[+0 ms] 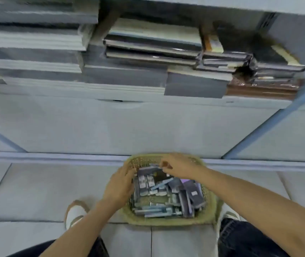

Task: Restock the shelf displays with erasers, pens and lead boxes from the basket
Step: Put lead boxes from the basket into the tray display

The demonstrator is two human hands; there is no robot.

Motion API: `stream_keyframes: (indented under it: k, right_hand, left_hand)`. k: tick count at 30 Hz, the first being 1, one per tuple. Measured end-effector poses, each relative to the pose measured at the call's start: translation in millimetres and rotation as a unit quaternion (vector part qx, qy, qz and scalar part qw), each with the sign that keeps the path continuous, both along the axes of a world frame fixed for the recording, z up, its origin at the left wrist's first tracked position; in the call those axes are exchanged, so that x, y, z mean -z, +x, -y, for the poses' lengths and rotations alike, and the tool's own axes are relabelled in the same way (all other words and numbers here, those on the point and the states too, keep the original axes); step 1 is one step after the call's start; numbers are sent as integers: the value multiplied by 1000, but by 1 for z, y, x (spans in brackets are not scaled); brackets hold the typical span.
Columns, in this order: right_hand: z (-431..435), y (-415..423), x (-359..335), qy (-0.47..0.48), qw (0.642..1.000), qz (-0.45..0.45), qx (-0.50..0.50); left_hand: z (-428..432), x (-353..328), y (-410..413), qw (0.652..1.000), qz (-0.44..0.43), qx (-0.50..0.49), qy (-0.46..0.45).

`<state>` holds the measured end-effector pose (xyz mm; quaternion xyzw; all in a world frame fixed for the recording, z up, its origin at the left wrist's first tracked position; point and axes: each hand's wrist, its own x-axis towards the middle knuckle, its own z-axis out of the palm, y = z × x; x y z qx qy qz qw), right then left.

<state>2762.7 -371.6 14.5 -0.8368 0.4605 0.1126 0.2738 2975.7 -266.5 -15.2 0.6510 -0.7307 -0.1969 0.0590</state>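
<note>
A green woven basket (173, 220) sits on the tiled floor between my feet, filled with several small dark boxes (194, 193), labelled packs (146, 180) and pens (159, 210). My left hand (119, 186) rests on the basket's left rim, its fingers reaching onto the packs inside. At the far side of the basket my right hand (179, 166) pinches the edge of a dark pack (148, 170) between thumb and fingers. The picture is blurred, so small items are hard to tell apart.
A white shelf unit (129, 127) rises right behind the basket. Its lower shelf holds stacks of notebooks and wrapped books (153, 47). Blue uprights (270, 123) frame the unit. My shoes (74, 214) stand either side of the basket.
</note>
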Motion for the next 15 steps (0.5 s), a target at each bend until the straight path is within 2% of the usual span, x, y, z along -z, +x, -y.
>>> stream_keyframes:
  k: [3, 7, 12, 15]
  right_hand:
    - [-13, -13, 65, -42, 993, -62, 90]
    - [-13, -22, 107, -107, 982, -107, 110]
    - [4, -29, 106, -50, 995, 8, 83]
    - [9, -25, 92, 24, 993, 87, 76]
  left_hand:
    - [-16, 31, 11, 997, 35, 32, 53]
    - [-15, 43, 16, 999, 20, 30, 6]
    - [3, 49, 9, 1000, 18, -3, -24]
    - [14, 48, 1, 998, -40, 7, -50]
